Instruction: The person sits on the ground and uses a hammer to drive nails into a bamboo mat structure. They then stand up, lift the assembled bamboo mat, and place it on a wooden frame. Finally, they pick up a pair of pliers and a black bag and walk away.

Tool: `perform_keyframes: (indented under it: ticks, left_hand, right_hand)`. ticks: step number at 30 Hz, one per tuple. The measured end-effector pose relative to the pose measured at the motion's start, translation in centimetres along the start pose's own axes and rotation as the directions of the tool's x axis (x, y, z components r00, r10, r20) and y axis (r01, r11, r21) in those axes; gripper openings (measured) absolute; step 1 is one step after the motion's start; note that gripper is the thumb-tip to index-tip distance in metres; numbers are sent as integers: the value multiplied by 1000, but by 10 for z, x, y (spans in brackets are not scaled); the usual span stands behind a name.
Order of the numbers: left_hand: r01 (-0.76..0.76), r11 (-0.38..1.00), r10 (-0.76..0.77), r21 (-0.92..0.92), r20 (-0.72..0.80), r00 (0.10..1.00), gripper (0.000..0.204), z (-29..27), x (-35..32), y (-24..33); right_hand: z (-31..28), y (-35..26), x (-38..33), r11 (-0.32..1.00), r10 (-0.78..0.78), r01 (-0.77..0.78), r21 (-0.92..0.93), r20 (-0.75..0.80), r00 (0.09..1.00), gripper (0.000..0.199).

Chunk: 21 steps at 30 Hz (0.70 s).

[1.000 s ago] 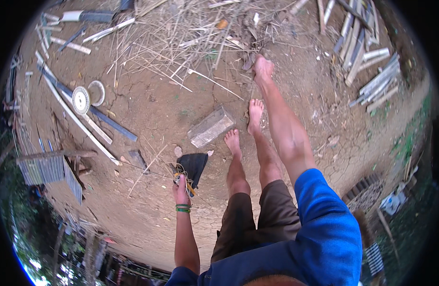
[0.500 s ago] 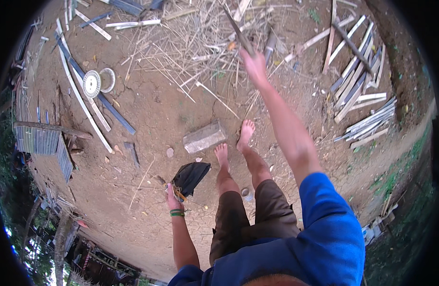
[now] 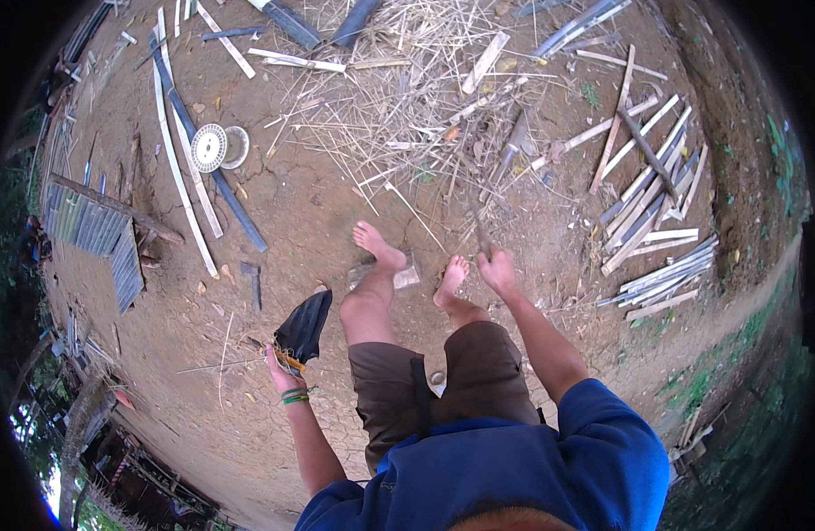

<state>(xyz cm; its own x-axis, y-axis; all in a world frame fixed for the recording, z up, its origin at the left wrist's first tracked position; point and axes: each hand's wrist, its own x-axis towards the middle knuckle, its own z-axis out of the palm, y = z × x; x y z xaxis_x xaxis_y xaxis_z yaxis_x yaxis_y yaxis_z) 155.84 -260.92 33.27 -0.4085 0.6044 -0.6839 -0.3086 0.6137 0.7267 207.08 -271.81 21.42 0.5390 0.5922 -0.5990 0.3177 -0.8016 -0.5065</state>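
My left hand [image 3: 284, 375], with green bands at its wrist, is closed round a black folded pouch-like thing [image 3: 306, 322] that has yellow-orange parts and thin straw-like strands at its lower end. Its exact kind cannot be made out. In front of my right leg, my right hand [image 3: 497, 269] grips a long narrow blade-like tool [image 3: 482, 232], blurred and pointing away from me. A brownish block [image 3: 408, 273] lies on the ground, partly covered by my left leg and foot.
Dry stalks and split strips [image 3: 407, 115] litter the ground ahead. A white spool [image 3: 210, 148] lies left beside long strips. Stacked slats [image 3: 646, 190] and a bundle of thin strips [image 3: 668, 273] lie right. A small hammer-shaped piece [image 3: 255, 285] lies left; a bamboo structure [image 3: 88, 221] stands farther left.
My right hand has come down and back toward me with the tool. My left foot has moved forward over the block. The left hand has shifted a little left, still holding the black thing.
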Motion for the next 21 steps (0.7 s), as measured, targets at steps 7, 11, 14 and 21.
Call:
perform_keyframes:
  ticks: [7, 11, 14, 21]
  left_hand:
    - [51, 993, -31, 108, -179, 983, 53, -22, 80, -5]
    - [126, 974, -85, 190, -211, 974, 50, -46, 120, -11]
    - [189, 953, -139, 236, -215, 967, 51, -42, 161, 5]
    - [284, 917, -232, 281, -204, 951, 47, -51, 195, 56]
  right_hand:
    - [104, -187, 80, 959, -175, 140, 249, 125, 977, 45]
    - [235, -244, 161, 938, -140, 76, 338, 167, 976, 47]
    - [298, -251, 226, 949, -6, -42, 312, 151, 988, 43]
    - [217, -170, 308, 953, 204, -183, 241, -66, 977, 56]
